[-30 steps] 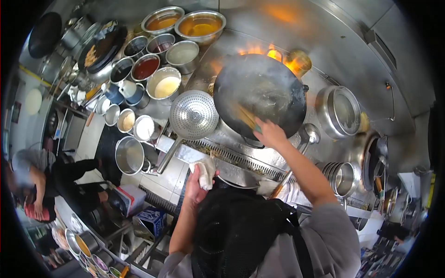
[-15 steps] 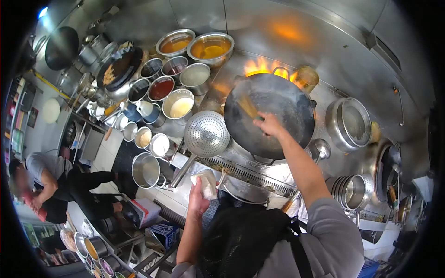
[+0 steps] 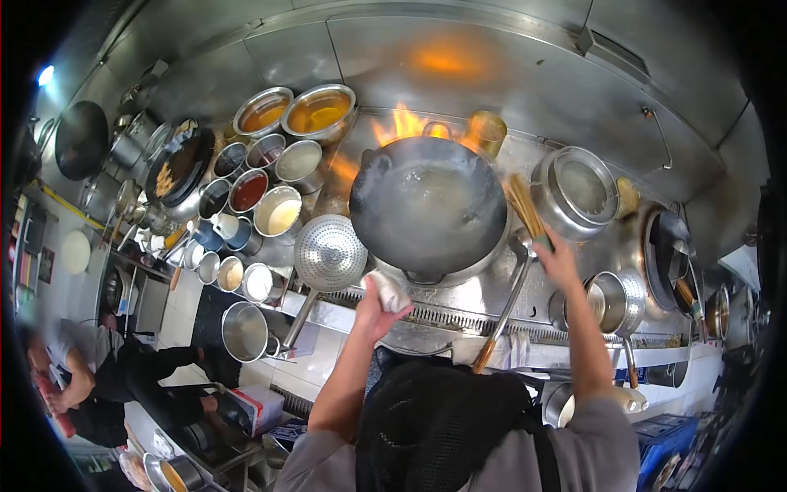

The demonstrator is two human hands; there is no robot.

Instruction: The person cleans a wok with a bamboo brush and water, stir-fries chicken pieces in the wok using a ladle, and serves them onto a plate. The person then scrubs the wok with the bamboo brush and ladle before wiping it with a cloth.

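My right hand (image 3: 557, 257) grips a bamboo wok brush (image 3: 525, 209), its bristles pointing up and away, just right of the wok's rim. The large black wok (image 3: 384, 225) sits over the burner; steam hangs over it and cloudy liquid lies in its bottom. A folded white cloth (image 3: 392, 295) is bunched in my left hand (image 3: 375, 316), near the wok's front left. Close to that hand lies a perforated strainer (image 3: 330, 252) with a long handle. Below my right hand a long-handled ladle (image 3: 508, 307) rests across the stove's front edge.
Flames (image 3: 406, 125) rise behind the wok. Left of it stand several sauce pots (image 3: 277, 210) and two bowls of orange liquid (image 3: 320, 115). Stacked metal pots (image 3: 574, 193) stand right. A person (image 3: 78, 353) in a grey top is at far left.
My right hand has lifted the brush out of the wok and carried it to the right. My left hand and cloth have moved up toward the wok. Liquid now shows in the wok.
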